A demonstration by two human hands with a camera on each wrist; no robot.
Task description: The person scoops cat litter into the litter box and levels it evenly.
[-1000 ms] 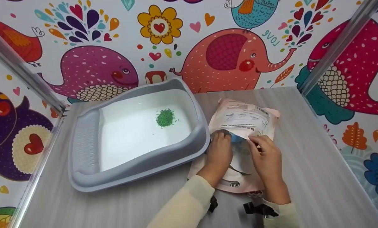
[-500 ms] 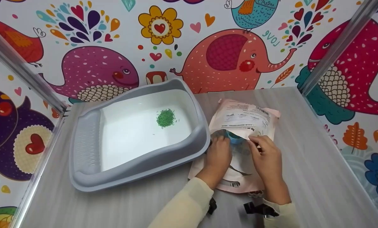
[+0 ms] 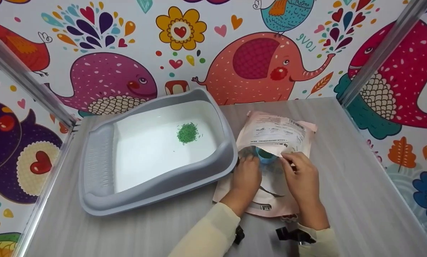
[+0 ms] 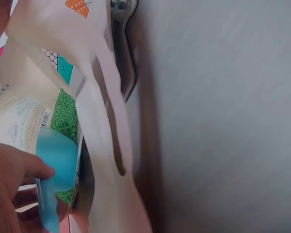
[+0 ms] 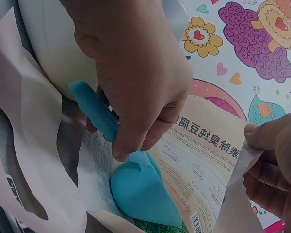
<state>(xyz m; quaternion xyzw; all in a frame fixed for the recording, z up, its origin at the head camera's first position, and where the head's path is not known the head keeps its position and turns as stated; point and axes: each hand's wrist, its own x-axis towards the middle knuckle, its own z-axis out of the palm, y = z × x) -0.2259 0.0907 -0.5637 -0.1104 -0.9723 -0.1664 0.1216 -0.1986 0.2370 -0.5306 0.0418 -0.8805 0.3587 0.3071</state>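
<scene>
My left hand point(image 3: 247, 173) grips the handle of a blue scoop point(image 5: 145, 194), whose bowl is inside the opening of a pink cat litter bag point(image 3: 277, 130). Green litter pellets point(image 4: 65, 114) lie in the bag around the scoop, in the left wrist view. At the right side of the opening, my right hand point(image 3: 301, 175) pinches the bag's edge between thumb and fingers and holds it up. Part of the scoop's bowl is hidden by the bag in the head view.
Left of the bag stands a grey litter tray point(image 3: 98, 160) with a white floor. A small heap of green pellets point(image 3: 187, 133) lies on that floor. Patterned walls and metal posts point(image 3: 377, 53) bound the grey table point(image 3: 360, 200).
More of the blue scoop's bowl shows in the bag's opening now, and its dark inside has come into sight. My left hand has shifted slightly; my right hand stays put.
</scene>
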